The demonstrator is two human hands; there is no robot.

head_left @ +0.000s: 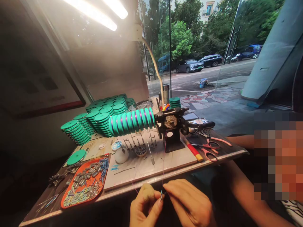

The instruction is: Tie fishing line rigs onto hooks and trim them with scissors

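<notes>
My left hand point(146, 205) is closed, thumb and forefinger pinching a small shiny metal piece with a bluish part point(161, 196) in front of the table edge. My right hand point(189, 201) is closed beside it, fingertips together at the thin line; whatever else they grip is hidden. A thin purple line point(163, 164) runs from the piece up to a black hand-cranked winder point(172, 132). Several green foam line spools point(132, 121), wound with purple line, sit in a row on the winder's shaft.
An orange tray point(63, 201) of small metal and coloured parts lies left. Stacked green spools point(104, 118) stand behind. Scissors point(209, 154), a red-yellow stick point(193, 150), a white ball point(121, 155) and a bowl of dark beads point(141, 150) are on the table. Another person's arm point(248, 189) is at right.
</notes>
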